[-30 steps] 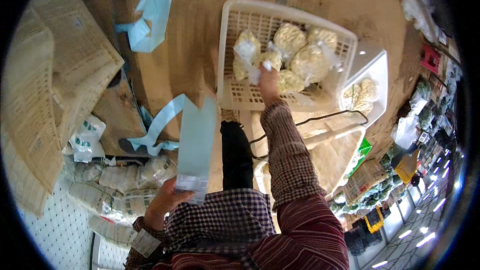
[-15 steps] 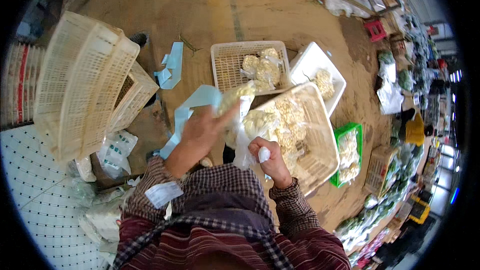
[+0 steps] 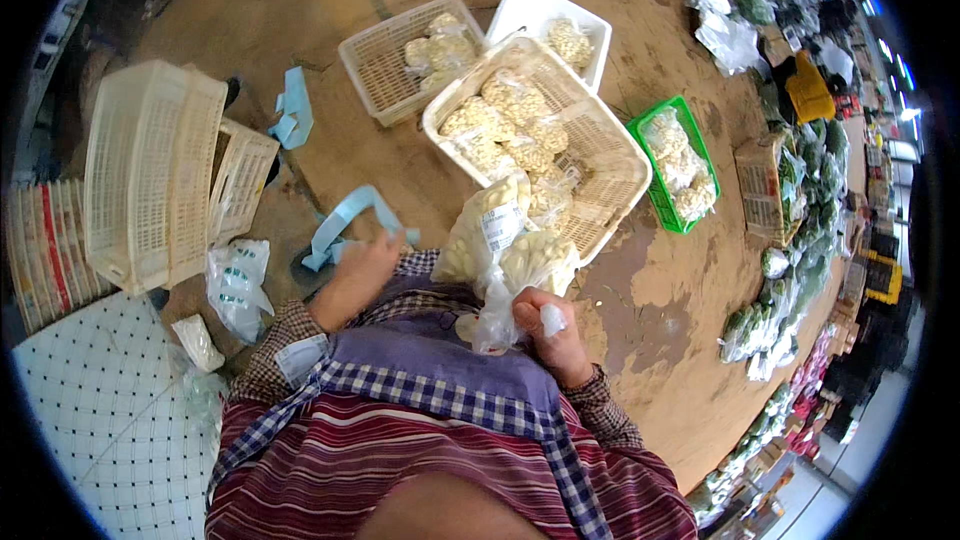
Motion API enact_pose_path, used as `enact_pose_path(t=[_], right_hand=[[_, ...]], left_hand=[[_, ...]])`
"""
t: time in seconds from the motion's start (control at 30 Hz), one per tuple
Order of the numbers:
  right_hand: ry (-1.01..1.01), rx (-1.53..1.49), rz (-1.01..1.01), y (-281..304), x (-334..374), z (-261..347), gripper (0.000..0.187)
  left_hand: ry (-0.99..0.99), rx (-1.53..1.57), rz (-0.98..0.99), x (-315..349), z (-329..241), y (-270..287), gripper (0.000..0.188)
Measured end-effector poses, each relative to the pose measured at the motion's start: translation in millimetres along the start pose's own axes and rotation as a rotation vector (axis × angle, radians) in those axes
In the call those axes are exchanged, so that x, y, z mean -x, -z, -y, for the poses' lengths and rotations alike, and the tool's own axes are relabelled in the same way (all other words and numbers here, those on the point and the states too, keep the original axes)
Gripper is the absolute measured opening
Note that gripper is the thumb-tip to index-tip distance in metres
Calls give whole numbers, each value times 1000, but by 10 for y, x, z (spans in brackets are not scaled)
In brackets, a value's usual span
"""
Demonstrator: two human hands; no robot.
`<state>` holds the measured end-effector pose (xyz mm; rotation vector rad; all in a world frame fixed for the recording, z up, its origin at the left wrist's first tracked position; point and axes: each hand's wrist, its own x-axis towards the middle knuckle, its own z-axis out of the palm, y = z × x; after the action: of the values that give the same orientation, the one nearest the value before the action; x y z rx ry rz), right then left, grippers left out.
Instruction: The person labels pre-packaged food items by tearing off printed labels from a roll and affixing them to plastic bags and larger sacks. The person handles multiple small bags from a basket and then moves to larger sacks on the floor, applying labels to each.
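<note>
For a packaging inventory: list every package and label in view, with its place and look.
Clear bags of pale cloves: held by the right hand, white label on one.
Filled bags: in the big white basket.
Light blue label strip: at the left hand.
Clear bags: in the green crate.

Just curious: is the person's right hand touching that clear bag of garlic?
Touching. The head view shows the right hand gripping the gathered neck of the clear bag.

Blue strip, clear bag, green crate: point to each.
blue strip [image 3: 345, 215], head view, middle of its loop.
clear bag [image 3: 500, 240], head view, its filled body.
green crate [image 3: 650, 185], head view, its left rim.
</note>
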<state>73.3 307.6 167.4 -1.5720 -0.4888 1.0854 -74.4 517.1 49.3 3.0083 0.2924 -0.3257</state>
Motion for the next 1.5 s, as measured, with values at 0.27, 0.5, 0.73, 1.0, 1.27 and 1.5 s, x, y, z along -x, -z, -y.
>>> enact_pose_path(t=[0.27, 0.5, 0.73, 1.0, 1.27, 1.5], right_hand=[[100, -148, -50, 993, 245, -494, 18], [-170, -866, -771, 2637, 7, -1235, 8], [217, -292, -1096, 4710, -403, -1286, 22], [228, 223, -497, 4238, -1005, -498, 37], [159, -472, 124, 1799, -617, 304, 23], [232, -666, 117, 1263, -440, 584, 20]], left_hand=[[-355, 242, 95, -1211, -1390, 457, 59], [-22, 609, 324, -1882, -1944, 506, 62], [142, 1396, -209, -2017, -1951, 1008, 61], [-77, 1678, -397, -1932, -2145, 1559, 79], [-107, 1752, -486, -1443, -2057, 1617, 90], [-27, 1766, -409, -751, -1907, 1391, 87]])
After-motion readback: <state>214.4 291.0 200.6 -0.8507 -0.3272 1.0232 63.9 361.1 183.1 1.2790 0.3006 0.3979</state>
